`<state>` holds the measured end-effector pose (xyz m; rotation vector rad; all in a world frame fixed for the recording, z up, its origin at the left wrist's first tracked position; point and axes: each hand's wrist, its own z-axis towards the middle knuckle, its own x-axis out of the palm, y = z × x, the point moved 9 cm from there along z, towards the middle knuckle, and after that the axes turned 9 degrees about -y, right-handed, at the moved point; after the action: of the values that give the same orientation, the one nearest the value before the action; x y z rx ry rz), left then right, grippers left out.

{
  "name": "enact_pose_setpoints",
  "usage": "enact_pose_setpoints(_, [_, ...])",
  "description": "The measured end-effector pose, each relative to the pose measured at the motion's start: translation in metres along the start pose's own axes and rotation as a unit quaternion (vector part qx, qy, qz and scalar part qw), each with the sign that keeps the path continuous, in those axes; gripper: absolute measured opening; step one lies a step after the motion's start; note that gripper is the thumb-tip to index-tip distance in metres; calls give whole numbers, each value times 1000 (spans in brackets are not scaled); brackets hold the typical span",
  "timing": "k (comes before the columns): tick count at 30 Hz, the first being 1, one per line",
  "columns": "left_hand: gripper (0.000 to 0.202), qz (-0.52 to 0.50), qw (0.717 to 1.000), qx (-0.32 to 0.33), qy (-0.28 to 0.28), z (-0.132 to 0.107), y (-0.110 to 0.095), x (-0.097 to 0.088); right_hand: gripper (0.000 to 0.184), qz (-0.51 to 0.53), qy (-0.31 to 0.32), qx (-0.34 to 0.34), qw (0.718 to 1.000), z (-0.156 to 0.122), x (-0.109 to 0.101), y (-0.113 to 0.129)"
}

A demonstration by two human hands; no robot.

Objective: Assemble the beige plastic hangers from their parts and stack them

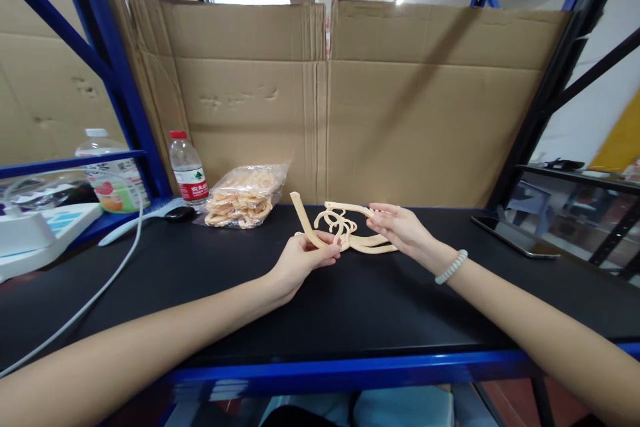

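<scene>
Cream plastic folding hangers [345,207] with curled hooks are between my hands, above and on the black tabletop. My left hand [303,259] is closed around the middle of one, and an arm of it sticks up to the left. My right hand [403,230], with a beaded bracelet at the wrist, pinches the right end of the upper arm piece. More curved hanger arms [373,249] extend to the right below that hand. The hooks overlap, so I cannot tell exactly which parts belong together.
A clear plastic bag [245,197] of similar cream pieces sits behind left, beside a red-capped water bottle [189,170] and a black mouse [179,214]. A phone [515,236] lies right. Cardboard panels [430,107] rise at the back. A white cable [117,273] crosses the left side.
</scene>
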<state>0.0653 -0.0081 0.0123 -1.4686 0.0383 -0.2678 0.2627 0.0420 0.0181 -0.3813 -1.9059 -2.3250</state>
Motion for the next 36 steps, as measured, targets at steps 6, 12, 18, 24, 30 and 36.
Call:
enact_pose_setpoints(6, [27, 6, 1000, -3, -4, 1, 0, -1, 18, 48, 36, 66, 996, -17, 20, -9])
enact_pose_setpoints(12, [27, -18, 1000, 7, 14, 1, 0, 0, 27, 2, 100, 53, 994, -41, 46, -7])
enact_pose_setpoints(18, [27, -27, 999, 19, 19, 1, -1, 0, 30, -42, 157, -20, 986, -56, 64, 2])
enact_pose_setpoints(24, [26, -24, 998, 19, 59, -2, -3, 7, 28, -72, 191, -61, 977, -62, 72, 14])
enact_pose_setpoints(30, [21, -18, 995, 54, 87, -4, -10, 12, 28, -80, 219, -65, 970, -67, 77, 17])
enact_pose_setpoints(36, [17, -3, 993, 70, 96, -5, -9, 12, 23, -102, 229, -64, 966, -70, 79, 14])
